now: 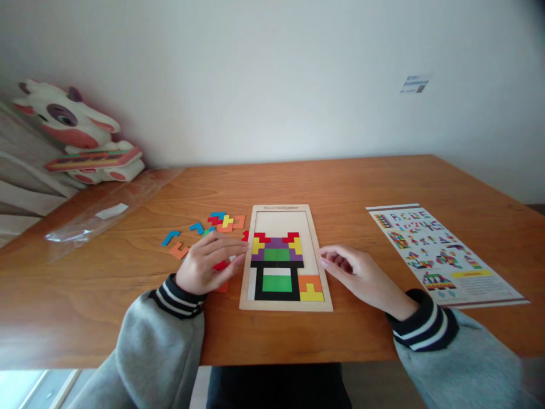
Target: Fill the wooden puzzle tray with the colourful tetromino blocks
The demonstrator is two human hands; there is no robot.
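A wooden puzzle board (247, 295) lies in front of me, partly filled with coloured block pieces; its upper part shows bare wood. Red, yellow, purple, green and black pieces sit in the middle and lower part, with an orange piece (309, 281) and a yellow piece (312, 296) at bottom right. Beside the board's left edge is my left hand (213, 258), fingers and thumb apart, over loose pieces; a red piece (221, 265) shows between them. My right hand (353, 270) rests by the right edge, thumb and index slightly parted, other fingers curled, with nothing visible in it.
Several loose pieces, including a blue one (171, 237) and an orange one (179, 250), lie left of the board. A printed pattern sheet (477, 287) is on the right. A clear plastic bag (80, 227) and a cow toy with keyboard (93, 159) are at far left.
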